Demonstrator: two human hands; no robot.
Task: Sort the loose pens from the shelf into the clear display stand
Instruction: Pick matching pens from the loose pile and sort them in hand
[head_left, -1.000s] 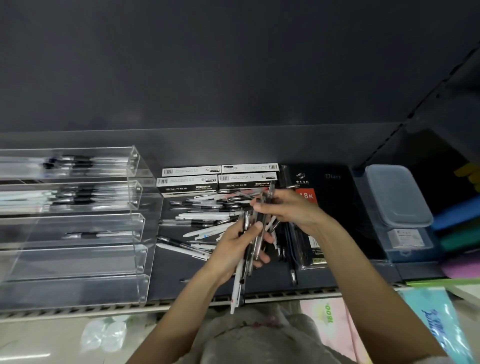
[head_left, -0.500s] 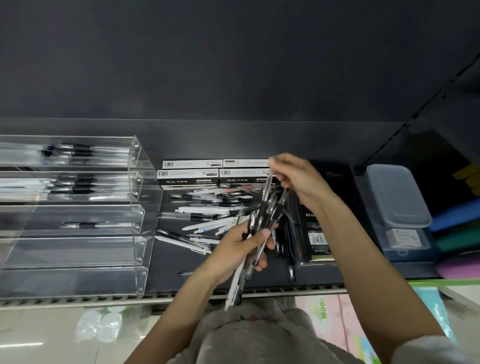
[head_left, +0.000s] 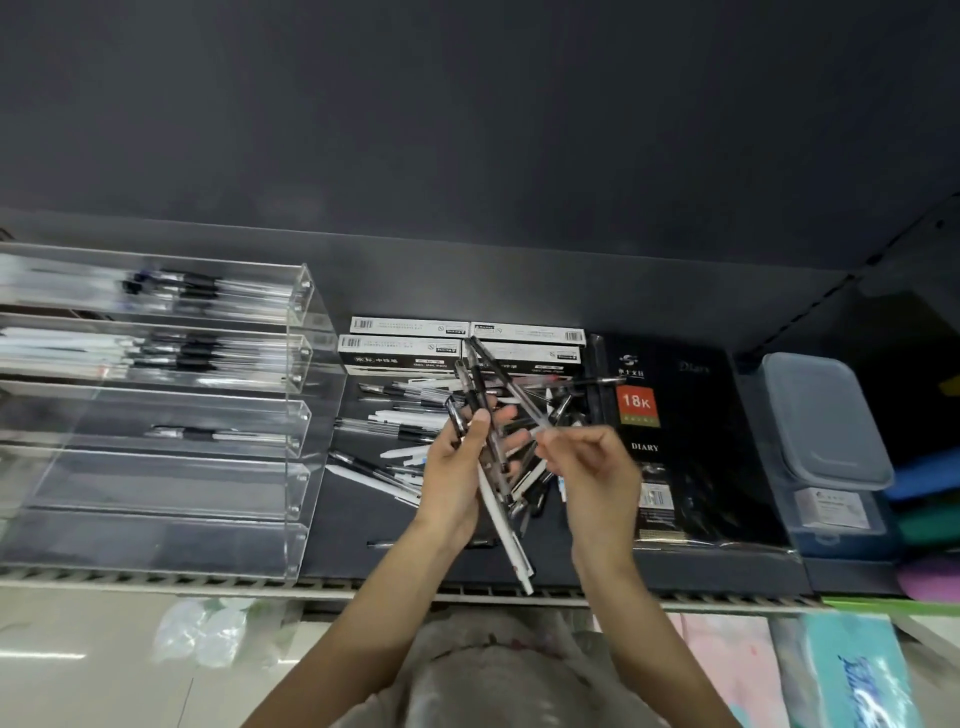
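The left hand (head_left: 457, 467) is wrapped around a bundle of pens (head_left: 491, 452), thumb laid across the barrels, and the bundle runs roughly away from the person, fanning out toward the back of the shelf while one white pen (head_left: 506, 540) sticks out the near end, past the shelf edge. The right hand (head_left: 592, 467) pinches a single clear pen (head_left: 511, 389) at its near end; that pen's long axis slants up and to the left, its far tip over the white pen boxes (head_left: 405, 353). To my eye this is the gathering and sorting step: pens are being collected and squared up in the fist, not yet delivered. The next move, I'd guess, calls for laying the single pen in line with the bundle, then turning the lot sideways, since the pens already in the clear display stand (head_left: 291, 415) lie left to right in its upper tiers. The stand sits at the left of the shelf, its lower tiers bare. Loose pens (head_left: 395, 431) still litter the dark shelf between stand and diary (head_left: 675, 441).
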